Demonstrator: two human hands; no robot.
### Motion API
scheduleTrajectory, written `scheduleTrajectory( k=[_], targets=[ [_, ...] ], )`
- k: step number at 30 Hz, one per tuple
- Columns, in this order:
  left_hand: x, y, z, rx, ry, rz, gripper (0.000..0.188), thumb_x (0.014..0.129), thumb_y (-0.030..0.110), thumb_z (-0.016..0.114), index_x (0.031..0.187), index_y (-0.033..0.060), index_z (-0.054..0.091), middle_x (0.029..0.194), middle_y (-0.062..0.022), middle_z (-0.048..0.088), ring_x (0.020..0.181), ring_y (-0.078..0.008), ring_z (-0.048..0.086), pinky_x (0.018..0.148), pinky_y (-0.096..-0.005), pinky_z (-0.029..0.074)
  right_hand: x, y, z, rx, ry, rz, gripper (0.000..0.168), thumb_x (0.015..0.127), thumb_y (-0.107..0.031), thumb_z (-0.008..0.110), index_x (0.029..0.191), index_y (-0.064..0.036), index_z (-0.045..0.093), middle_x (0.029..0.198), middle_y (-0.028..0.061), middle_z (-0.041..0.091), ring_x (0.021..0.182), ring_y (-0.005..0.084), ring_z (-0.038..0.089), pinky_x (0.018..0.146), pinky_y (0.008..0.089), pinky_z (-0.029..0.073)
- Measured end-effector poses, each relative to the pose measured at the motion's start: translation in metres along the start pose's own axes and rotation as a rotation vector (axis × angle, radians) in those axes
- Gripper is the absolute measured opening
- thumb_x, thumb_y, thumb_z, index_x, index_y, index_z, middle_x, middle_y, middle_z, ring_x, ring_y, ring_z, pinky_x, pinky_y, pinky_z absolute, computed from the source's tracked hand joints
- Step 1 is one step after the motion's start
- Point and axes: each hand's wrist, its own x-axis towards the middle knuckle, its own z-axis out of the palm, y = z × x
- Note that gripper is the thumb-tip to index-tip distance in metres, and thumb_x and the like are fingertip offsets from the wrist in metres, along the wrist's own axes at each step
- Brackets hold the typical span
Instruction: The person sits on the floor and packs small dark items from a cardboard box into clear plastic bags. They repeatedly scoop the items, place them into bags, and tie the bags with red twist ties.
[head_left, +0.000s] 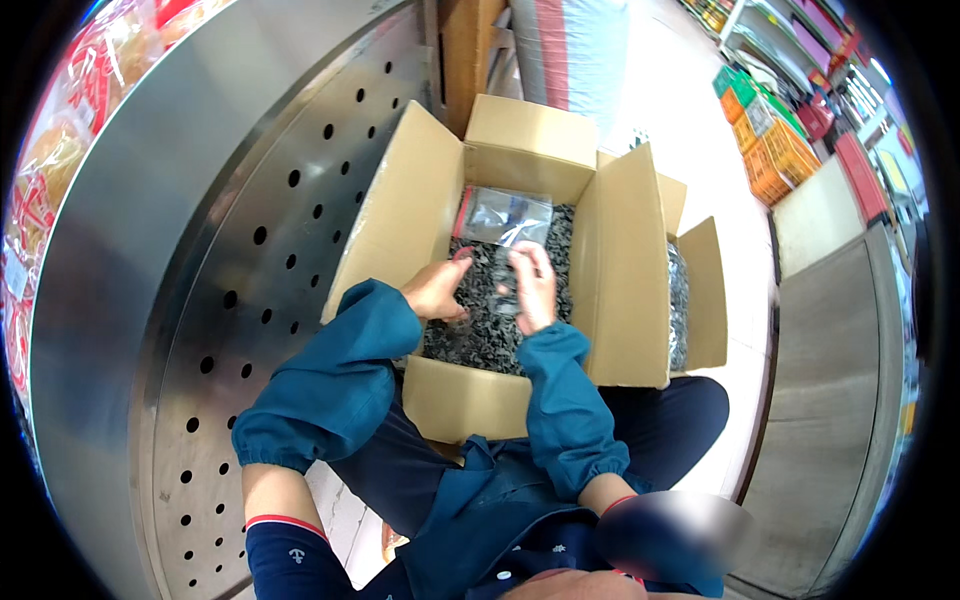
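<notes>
An upright cardboard box (465, 394) stands with its flaps spread, filled with dark grey, flaky dried goods (480, 341). My left hand (441, 289) is over the left part of the contents, thumb and fingers apart, close to a small red edge or strip (463, 253). At the right, my right hand (534, 289) has curled fingers at a clear plastic bag that partly covers the goods; whether it grips the bag cannot be told. A flat clear plastic bag (504, 216) with a red edge lies on the goods at the box's far end.
A perforated stainless-steel panel (277, 262) rises close on the left. Against the right flap stands a second open cardboard box (705, 300) holding a plastic-wrapped item. A large striped woven sack (574, 56) stands beyond. Orange plastic crates (780, 161) and a metal cabinet (825, 375) are at right.
</notes>
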Motion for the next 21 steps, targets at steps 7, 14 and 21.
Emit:
scheduleTrajectory(
  k=[7,14,21],
  targets=[
    [-0.004,0.015,-0.008,-0.291,-0.061,-0.208,0.055,0.062,0.002,0.07,0.11,-0.0087,0.044,0.078,-0.0149,0.061,0.055,-0.0194,0.062,0.05,-0.0319,0.05,-0.017,-0.005,0.007,-0.731,-0.254,-0.398,0.024,0.082,-0.017,0.063,0.101,-0.004,0.057,0.113,0.0142,0.053,0.101,0.0248,0.055,0.083,0.0324,0.046],
    [0.002,-0.003,-0.002,0.035,-0.214,-0.138,0.076,0.059,0.006,0.073,0.126,-0.0033,0.038,0.122,-0.0248,0.048,0.078,-0.0277,0.062,0.073,-0.0363,0.049,0.053,0.029,-0.104,-1.037,0.062,-0.331,0.016,0.089,-0.02,0.053,0.093,-0.005,0.058,0.082,0.0056,0.064,0.067,0.0162,0.062,0.058,0.0268,0.049],
    [0.0,-0.019,0.002,0.091,-0.44,-0.206,0.086,0.053,0.014,0.077,0.127,-0.0036,0.038,0.126,-0.0256,0.043,0.107,-0.0354,0.051,0.089,-0.0372,0.043,0.093,0.076,-0.138,-1.649,0.02,0.316,0.072,0.073,-0.045,0.068,0.13,-0.01,0.04,0.129,0.02,0.038,0.115,0.0379,0.042,0.095,0.0449,0.039]
  ],
)
